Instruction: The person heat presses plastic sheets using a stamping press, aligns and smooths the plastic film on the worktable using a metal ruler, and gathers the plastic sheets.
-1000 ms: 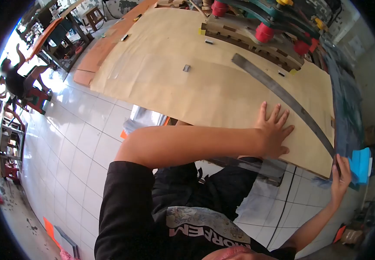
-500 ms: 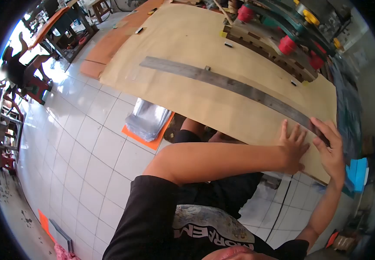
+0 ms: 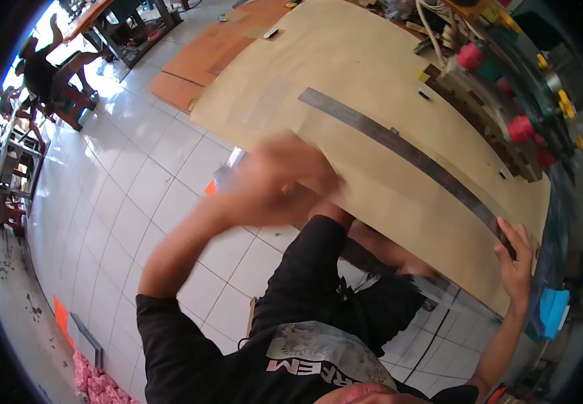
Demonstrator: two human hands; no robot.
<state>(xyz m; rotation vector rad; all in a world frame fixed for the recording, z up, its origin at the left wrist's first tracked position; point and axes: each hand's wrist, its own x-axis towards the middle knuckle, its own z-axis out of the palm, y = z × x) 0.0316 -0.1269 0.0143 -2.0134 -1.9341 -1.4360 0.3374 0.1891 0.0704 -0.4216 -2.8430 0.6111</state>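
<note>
A long grey metal straightedge [image 3: 399, 143] lies across a large tan sheet [image 3: 345, 60] spread over the worktable; a small knob stands out near its middle. At the near right end of this strip, my right hand [image 3: 517, 259] is closed around the tip, thumb on one side and fingers on the other. My left hand [image 3: 281, 178] is raised at the table's near left edge, away from the straightedge and smeared by motion. Its fingers cannot be made out, nor can anything in them.
Orange-brown boards [image 3: 204, 57] extend beyond the sheet's left side. A green machine with red knobs [image 3: 522, 130] borders the far right. Small black pieces [image 3: 424, 95] lie on the sheet. Another person [image 3: 42, 71] sits on a stool across the tiled floor [image 3: 150, 175]. A blue object [image 3: 553, 313] is at right.
My left hand has lifted off the sheet beside the straightedge's near end and swung far left. My right hand stays at that end. The view has shifted, moving the table rightward in frame.
</note>
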